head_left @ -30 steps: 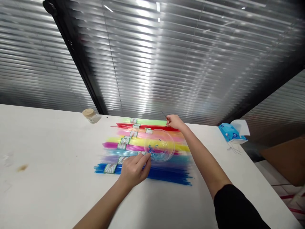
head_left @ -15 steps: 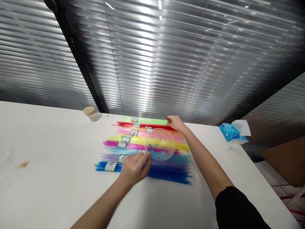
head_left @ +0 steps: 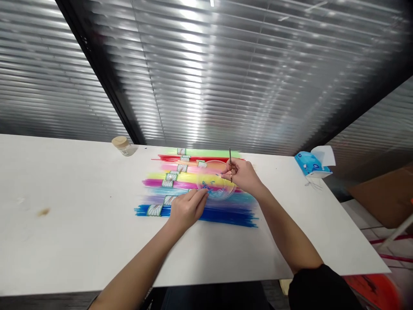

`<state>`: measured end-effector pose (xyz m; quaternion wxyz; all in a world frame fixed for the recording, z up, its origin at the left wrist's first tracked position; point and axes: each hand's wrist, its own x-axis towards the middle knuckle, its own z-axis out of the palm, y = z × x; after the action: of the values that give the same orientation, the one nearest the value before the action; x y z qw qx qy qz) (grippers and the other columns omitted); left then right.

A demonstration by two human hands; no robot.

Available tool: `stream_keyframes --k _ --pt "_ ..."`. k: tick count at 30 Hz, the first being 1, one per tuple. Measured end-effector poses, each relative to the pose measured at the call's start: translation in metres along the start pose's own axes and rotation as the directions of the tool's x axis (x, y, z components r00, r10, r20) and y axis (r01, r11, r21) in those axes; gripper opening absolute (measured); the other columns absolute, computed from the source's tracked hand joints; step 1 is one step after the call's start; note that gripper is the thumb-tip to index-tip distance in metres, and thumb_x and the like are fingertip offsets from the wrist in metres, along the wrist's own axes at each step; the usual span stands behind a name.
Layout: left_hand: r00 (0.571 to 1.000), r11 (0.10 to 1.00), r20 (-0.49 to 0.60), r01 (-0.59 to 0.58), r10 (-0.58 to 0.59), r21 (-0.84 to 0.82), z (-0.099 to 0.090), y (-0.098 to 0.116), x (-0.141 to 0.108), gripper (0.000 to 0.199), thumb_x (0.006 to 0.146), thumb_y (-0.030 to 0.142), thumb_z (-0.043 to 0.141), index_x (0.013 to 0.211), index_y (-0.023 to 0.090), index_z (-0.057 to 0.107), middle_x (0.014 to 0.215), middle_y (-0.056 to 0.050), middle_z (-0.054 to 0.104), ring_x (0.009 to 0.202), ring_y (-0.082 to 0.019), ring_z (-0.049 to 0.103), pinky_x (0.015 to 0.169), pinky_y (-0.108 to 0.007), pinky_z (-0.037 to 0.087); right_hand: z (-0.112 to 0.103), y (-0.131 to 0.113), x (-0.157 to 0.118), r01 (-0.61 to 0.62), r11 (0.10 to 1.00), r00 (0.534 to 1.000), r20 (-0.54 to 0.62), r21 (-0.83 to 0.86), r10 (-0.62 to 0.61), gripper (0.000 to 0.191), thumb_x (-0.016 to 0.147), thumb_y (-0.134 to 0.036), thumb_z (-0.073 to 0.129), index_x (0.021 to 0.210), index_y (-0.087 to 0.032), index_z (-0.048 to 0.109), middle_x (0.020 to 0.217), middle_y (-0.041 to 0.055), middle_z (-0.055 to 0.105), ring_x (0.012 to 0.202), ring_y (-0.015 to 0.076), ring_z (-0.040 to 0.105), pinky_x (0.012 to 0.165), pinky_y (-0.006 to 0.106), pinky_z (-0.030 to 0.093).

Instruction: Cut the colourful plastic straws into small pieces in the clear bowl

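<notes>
My left hand (head_left: 187,209) is closed in a pinch at the near left rim of a clear round plastic bowl (head_left: 234,183). A short blue plastic straw (head_left: 209,192) seems to stick out from its fingertips, hard to separate from the blue bits behind. Small cut blue pieces (head_left: 206,185) lie in the bowl. Over the bowl's right side, my right hand (head_left: 242,174) is closed around small scissors (head_left: 230,160), their blades pointing away from me. A tiny pale piece (head_left: 219,175) shows near its fingertips. Under the bowl lie bundles of coloured plastic straws, with dark blue ones (head_left: 226,217) nearest.
A jar with a tan lid (head_left: 120,142) stands at the back left of the white table (head_left: 80,241). A blue tissue pack (head_left: 308,163) sits at the back right. Metal blinds (head_left: 193,86) rise behind the table. A cardboard box (head_left: 383,198) is beyond its right edge.
My right hand with the scissors has come from the far straw bundles back toward me, over the bowl. My left hand keeps its pinch by the bowl. The view has tilted down.
</notes>
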<state>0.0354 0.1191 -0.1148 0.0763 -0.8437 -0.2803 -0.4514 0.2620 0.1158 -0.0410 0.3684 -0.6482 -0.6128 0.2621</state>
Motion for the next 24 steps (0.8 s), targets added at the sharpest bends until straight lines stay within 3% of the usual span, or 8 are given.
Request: stream_keyframes --k 4,7,10,12,18,24 --pt "0.999 0.998 -0.021 0.024 -0.025 -0.060 0.003 -0.002 -0.002 0.007 0.093 0.019 0.060 0.098 0.017 0.065 0.071 0.002 0.070 0.056 -0.008 0.061 0.052 -0.019 0.041 0.004 0.003 -0.007 0.000 1.000 0.999 -0.054 0.010 0.001 0.024 0.073 -0.030 0.073 0.073 -0.021 0.051 0.059 -0.0045 0.055 0.055 0.0134 0.050 0.055 0.026 0.040" --pt "0.999 0.995 -0.028 0.032 -0.035 -0.091 0.002 -0.003 -0.002 0.007 0.093 0.016 0.060 0.097 0.016 0.065 0.072 0.000 0.070 0.057 -0.009 0.062 0.053 -0.019 0.042 0.008 0.002 -0.021 0.000 0.990 0.997 -0.077 0.141 0.011 0.024 0.077 -0.031 0.071 0.075 -0.022 0.049 0.062 -0.0031 0.057 0.055 0.0138 0.052 0.055 0.027 0.042" --pt "1.000 0.993 -0.023 0.013 -0.015 -0.113 -0.001 -0.001 0.000 0.007 0.092 0.015 0.059 0.096 0.016 0.066 0.070 0.001 0.069 0.054 -0.008 0.059 0.051 -0.019 0.040 0.020 -0.001 -0.038 -0.040 0.917 0.999 0.011 0.398 0.039 0.031 0.075 -0.033 0.076 0.077 -0.022 0.047 0.074 0.0011 0.067 0.060 0.0161 0.059 0.057 0.028 0.047" --pt "1.000 0.994 -0.012 -0.020 0.019 -0.109 -0.003 0.001 0.001 0.008 0.093 0.015 0.058 0.096 0.016 0.066 0.065 0.002 0.066 0.051 -0.008 0.055 0.050 -0.020 0.037 0.029 -0.003 -0.048 -0.066 0.877 0.996 0.081 0.476 0.031 0.034 0.073 -0.033 0.079 0.076 -0.022 0.047 0.082 0.0037 0.071 0.062 0.0156 0.060 0.057 0.028 0.048" --pt "0.994 0.990 -0.016 -0.112 0.111 -0.084 -0.007 0.006 0.004 0.007 0.094 0.018 0.058 0.099 0.016 0.063 0.061 0.004 0.061 0.050 -0.008 0.052 0.050 -0.023 0.035 0.040 -0.006 -0.062 -0.056 0.844 0.998 0.056 0.534 0.031 0.033 0.077 -0.032 0.077 0.074 -0.022 0.046 0.076 0.0015 0.068 0.057 0.0125 0.052 0.054 0.027 0.045" --pt "0.996 0.994 -0.034 -0.083 0.081 -0.077 -0.005 0.003 0.005 0.009 0.095 0.018 0.057 0.101 0.016 0.063 0.059 0.004 0.058 0.049 -0.008 0.051 0.049 -0.023 0.035 0.033 0.000 -0.062 -0.080 0.809 0.990 -0.049 0.582 0.133 0.039 0.074 -0.042 0.082 0.077 -0.022 0.047 0.076 0.0013 0.067 0.057 0.0133 0.055 0.054 0.027 0.047"
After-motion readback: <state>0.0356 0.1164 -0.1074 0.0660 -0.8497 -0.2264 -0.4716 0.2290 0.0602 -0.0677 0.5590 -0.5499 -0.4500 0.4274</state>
